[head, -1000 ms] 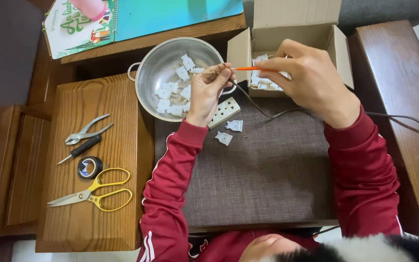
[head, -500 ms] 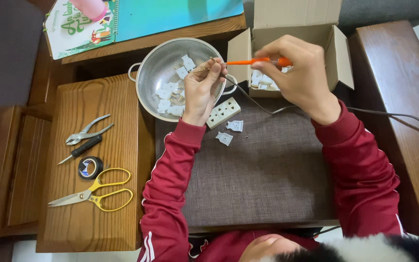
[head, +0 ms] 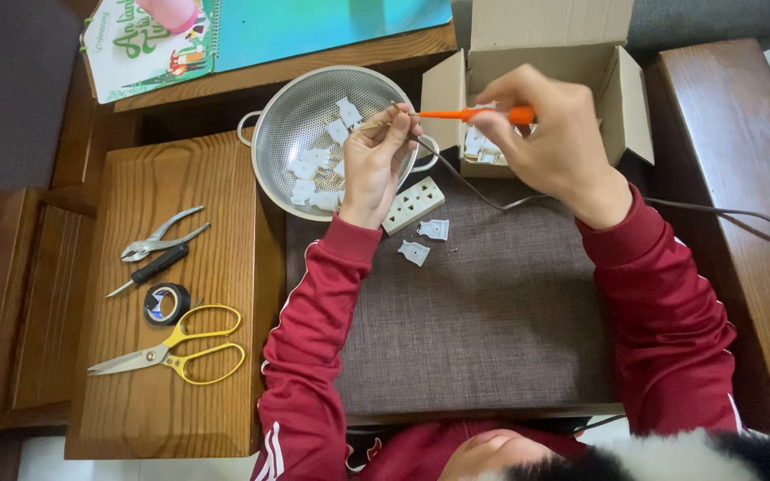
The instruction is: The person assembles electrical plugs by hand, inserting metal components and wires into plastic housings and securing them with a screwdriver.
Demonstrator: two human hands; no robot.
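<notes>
My right hand (head: 547, 134) grips an orange-handled screwdriver (head: 470, 114), held level with its tip pointing left at my left hand (head: 380, 160). My left hand pinches a small part together with the end of a grey cable (head: 492, 198), just over the rim of a metal colander (head: 314, 120). The colander holds several white plastic plug pieces (head: 314, 165). A white multi-socket faceplate (head: 413, 205) lies below my left wrist, and two small white pieces (head: 424, 241) rest on the grey-brown mat (head: 483, 330).
An open cardboard box (head: 536, 62) with small parts stands behind my right hand. On the wooden stand (head: 216, 196) at the left lie pliers (head: 158, 239), a black-handled screwdriver (head: 151, 270), a roll of black tape (head: 167, 303) and yellow-handled scissors (head: 176, 349). A colourful notebook (head: 251, 31) sits at the back.
My right hand has brought the orange screwdriver up and levelled it, its tip now meeting the part in my left hand. The left hand has barely moved.
</notes>
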